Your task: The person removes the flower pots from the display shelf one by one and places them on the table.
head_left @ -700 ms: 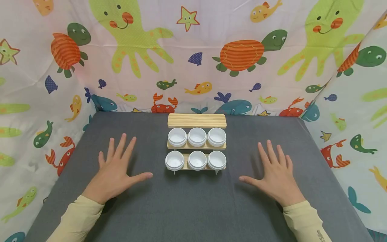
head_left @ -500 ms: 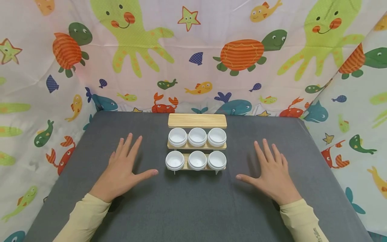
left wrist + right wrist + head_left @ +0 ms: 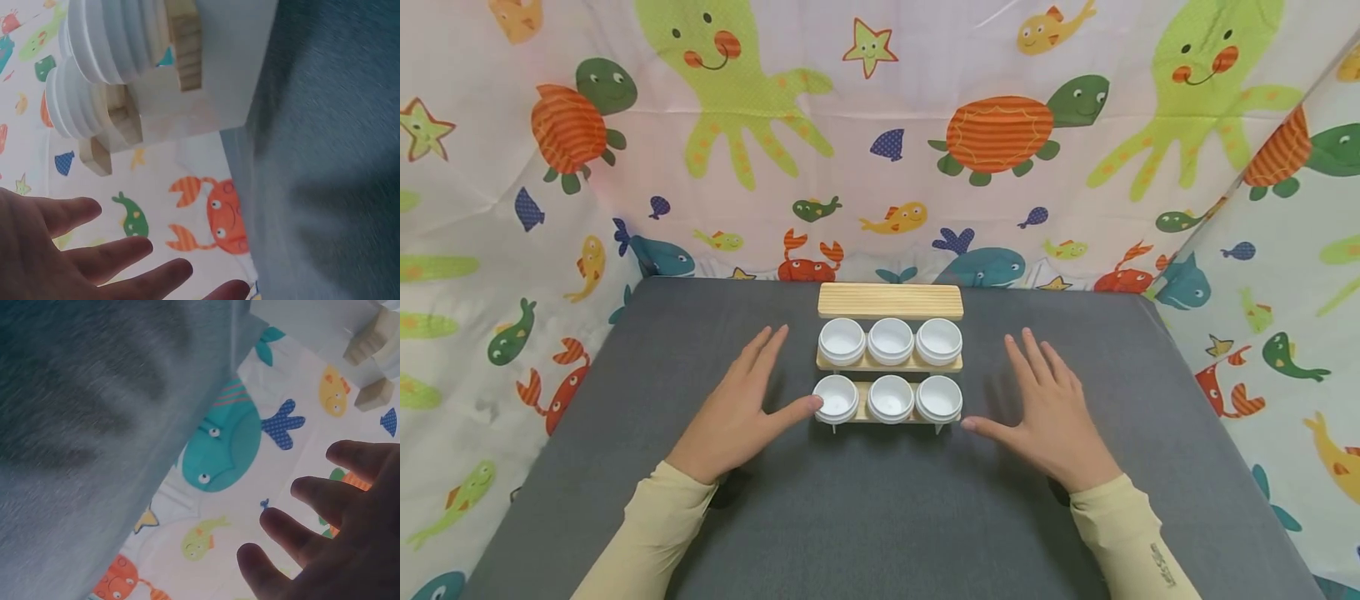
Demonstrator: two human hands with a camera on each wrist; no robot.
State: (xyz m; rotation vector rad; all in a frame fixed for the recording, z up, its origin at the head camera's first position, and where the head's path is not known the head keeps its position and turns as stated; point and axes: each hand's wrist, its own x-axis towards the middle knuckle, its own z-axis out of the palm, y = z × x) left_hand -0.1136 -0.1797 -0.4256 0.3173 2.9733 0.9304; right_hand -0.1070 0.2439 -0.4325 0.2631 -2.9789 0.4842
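Observation:
A small tiered rack with pale wooden shelves (image 3: 890, 301) stands in the middle of the table. White round cups sit on its two lower tiers, three in the middle row (image 3: 891, 341) and three in the front row (image 3: 891, 398). Left of the rack hovers my left hand (image 3: 737, 417), fingers extended; its thumb tip overlaps the front-left cup (image 3: 839, 400) in the head view, and contact cannot be told. My right hand (image 3: 1051, 417) is spread on the other side, its thumb near the rack's front right corner. Neither hand holds anything. In the left wrist view, ridged cups (image 3: 119, 37) show above the fingers.
Grey cloth covers the table (image 3: 880, 517). A curtain printed with sea animals (image 3: 745, 233) rises behind the rack and along both sides.
Both hands have moved inward toward the rack, the left hand to the right and the right hand to the left. The rack and cups have stayed in place.

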